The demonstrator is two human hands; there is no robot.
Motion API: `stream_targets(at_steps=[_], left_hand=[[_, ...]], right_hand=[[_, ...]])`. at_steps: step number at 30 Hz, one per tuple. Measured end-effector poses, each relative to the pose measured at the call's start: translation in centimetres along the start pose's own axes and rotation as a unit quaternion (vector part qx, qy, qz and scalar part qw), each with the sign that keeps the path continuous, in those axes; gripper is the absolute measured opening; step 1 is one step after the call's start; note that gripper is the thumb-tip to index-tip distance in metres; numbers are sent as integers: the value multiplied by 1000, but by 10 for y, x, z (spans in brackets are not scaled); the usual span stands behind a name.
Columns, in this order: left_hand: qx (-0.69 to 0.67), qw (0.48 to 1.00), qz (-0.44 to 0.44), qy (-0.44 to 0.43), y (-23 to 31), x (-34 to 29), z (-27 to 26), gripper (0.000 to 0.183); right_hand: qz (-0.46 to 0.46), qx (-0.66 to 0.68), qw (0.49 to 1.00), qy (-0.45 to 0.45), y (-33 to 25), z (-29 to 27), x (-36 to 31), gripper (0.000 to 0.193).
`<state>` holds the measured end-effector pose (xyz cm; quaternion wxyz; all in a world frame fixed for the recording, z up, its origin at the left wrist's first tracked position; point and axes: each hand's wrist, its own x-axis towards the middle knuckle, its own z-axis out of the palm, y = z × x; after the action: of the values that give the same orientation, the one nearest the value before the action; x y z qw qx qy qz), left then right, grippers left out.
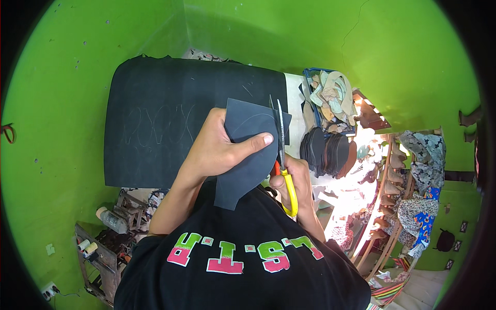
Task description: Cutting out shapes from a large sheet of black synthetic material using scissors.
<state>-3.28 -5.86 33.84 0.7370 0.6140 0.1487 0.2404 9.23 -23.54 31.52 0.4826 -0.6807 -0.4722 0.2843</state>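
My left hand (219, 147) grips a dark grey sheet piece (250, 121), its thumb pressed flat on the front and the fingers hidden behind. A curved line is drawn on the piece near its top, and its lower right edge is rounded. In my right hand (297, 181) is a pair of scissors (290, 194) with yellow and orange handles. The blades point upward and stand slightly apart, at the right side of the piece. Behind my hands lies a large black sheet (155, 88) with several pale curved outlines drawn on it.
Stacks of dark sole-shaped pieces (324, 152) stand on the table at right. Beyond them is a blue crate (307, 77) of pale offcuts. A wooden rack (382, 206) holding shoe forms and cloth is farther right. At lower left stands a small wooden stand (103, 266) with thread spools.
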Motion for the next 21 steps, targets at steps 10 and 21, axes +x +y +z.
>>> stream_targets(at_steps=[10,21], left_hand=[[20,999,-24,-14,8,2,-13,18],[52,995,-59,-62,5,1,-20,27]], right_hand=[[-7,-115,993,10,7,-12,-2,67],[45,16,998,37,14,-19,-6,63]])
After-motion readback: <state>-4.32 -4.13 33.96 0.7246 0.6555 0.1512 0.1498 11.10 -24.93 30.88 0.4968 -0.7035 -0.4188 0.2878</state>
